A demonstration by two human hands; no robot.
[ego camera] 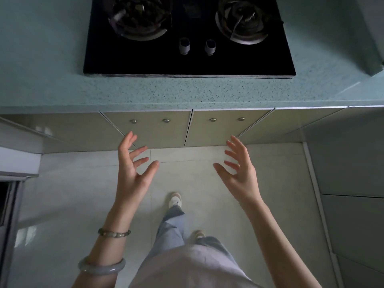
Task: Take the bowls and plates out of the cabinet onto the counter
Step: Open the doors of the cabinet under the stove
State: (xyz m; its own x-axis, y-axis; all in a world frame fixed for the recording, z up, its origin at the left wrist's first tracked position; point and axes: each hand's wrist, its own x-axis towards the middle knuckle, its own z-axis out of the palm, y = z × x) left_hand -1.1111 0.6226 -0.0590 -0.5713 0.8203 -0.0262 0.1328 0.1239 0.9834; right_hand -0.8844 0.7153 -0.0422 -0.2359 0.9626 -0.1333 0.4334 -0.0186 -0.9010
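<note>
Under the speckled pale-green counter are two beige cabinet doors, the left door and the right door, both closed, each with two small round metal knobs. My left hand and my right hand are raised in front of these doors, palms facing each other, fingers spread and slightly bent, holding nothing. Neither hand touches a door. No bowls or plates are visible; the cabinet's inside is hidden behind the doors.
A black two-burner gas hob with two knobs is set into the counter. A grey range hood corner juts in at the upper right. More cabinet fronts run along the right. My legs and shoes stand on pale floor tiles.
</note>
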